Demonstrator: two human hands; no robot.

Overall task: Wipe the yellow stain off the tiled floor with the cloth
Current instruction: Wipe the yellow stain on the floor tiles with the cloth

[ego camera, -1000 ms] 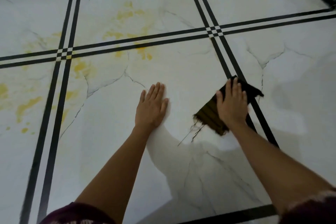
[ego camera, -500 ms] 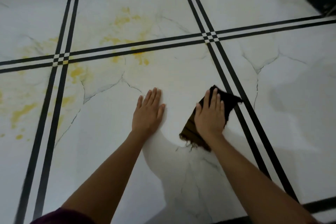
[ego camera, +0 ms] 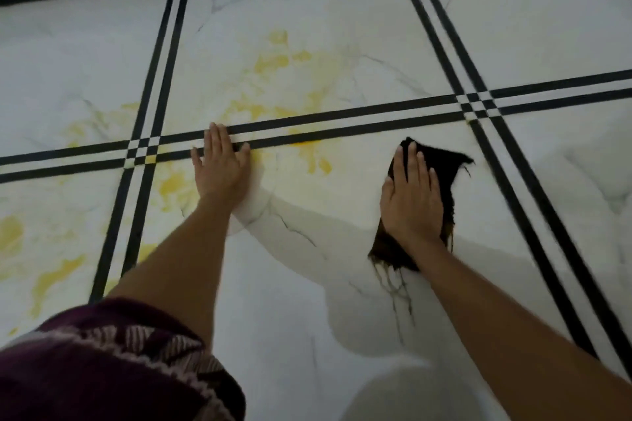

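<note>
2 hands flat: right hand (ego camera: 412, 202) presses 1 cloth (ego camera: 441, 171), left hand (ego camera: 222, 164) on floor (ego camera: 342, 284); yellow stain (ego camera: 273, 61) above, left of frame centre

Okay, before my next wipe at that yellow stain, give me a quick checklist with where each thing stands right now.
1. Cloth under the right hand, palm flat on it: ok.
2. Cloth on the yellow stain: not ok, it lies right of the nearest patch, apart from it.
3. Left hand braced flat on the floor: ok.
4. Left hand clear of the wiping path: not ok, it rests among the patches.
5. Cloth damp enough: cannot tell.
</note>
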